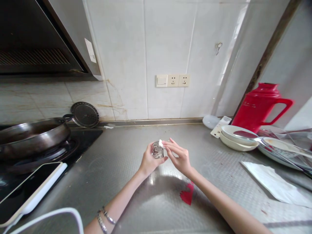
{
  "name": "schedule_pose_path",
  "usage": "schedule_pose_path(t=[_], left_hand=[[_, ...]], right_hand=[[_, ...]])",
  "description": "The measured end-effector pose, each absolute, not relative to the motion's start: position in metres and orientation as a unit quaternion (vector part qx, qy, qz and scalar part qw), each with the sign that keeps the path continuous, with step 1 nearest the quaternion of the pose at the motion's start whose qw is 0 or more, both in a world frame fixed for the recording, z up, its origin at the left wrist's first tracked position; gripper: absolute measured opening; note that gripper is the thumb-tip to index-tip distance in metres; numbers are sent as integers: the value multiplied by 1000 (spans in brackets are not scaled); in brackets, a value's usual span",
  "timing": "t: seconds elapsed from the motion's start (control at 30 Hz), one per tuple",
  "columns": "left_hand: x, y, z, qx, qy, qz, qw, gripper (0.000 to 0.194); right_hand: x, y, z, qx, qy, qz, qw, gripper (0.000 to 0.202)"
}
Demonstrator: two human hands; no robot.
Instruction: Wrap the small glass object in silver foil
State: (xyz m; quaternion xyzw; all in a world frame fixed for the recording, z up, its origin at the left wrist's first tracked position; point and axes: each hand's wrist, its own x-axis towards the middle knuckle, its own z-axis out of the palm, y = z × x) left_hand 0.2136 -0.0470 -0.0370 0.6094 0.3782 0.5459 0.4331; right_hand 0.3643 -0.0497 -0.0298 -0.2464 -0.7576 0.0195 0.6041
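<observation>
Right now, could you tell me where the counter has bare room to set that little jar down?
Bare steel counter lies between the black stove and the hands, also behind them toward the tiled wall. The left hand holds the small clear glass jar; the right hand pinches a white piece at its mouth. The right side is crowded: stacked white plates, red thermos jug, white paper sheet.

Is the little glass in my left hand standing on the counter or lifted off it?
Lifted: the left hand grips the small glass above the steel counter.
</observation>
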Motion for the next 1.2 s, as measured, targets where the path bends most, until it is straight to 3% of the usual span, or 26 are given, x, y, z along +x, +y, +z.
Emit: schedule_pose_path(t=[0.4, 0.57, 0.77, 0.9, 1.07, 1.2], left_hand=[[210, -48, -31, 595, 394, 517, 473, 49], [212, -46, -38, 637, 396, 500, 432, 53], [215, -50, -38, 659, 434, 474, 391, 67], [213, -49, -35, 657, 433, 479, 388, 63], [215, -51, -39, 690, 391, 473, 384, 53], [216, -54, -39, 682, 415, 443, 408, 55]], right_hand=[[365, -43, -34, -235, -766, 7, 598, 24], [362, -47, -34, -212, -806, -3, 553, 26], [368, -39, -33, -280, -774, 46, 567, 23], [368, -43, -31, -248, -786, 24, 565, 23], [364, -49, -30, -194, -847, -5, 495, 26], [367, -43, -31, -241, -821, 28, 516, 24]])
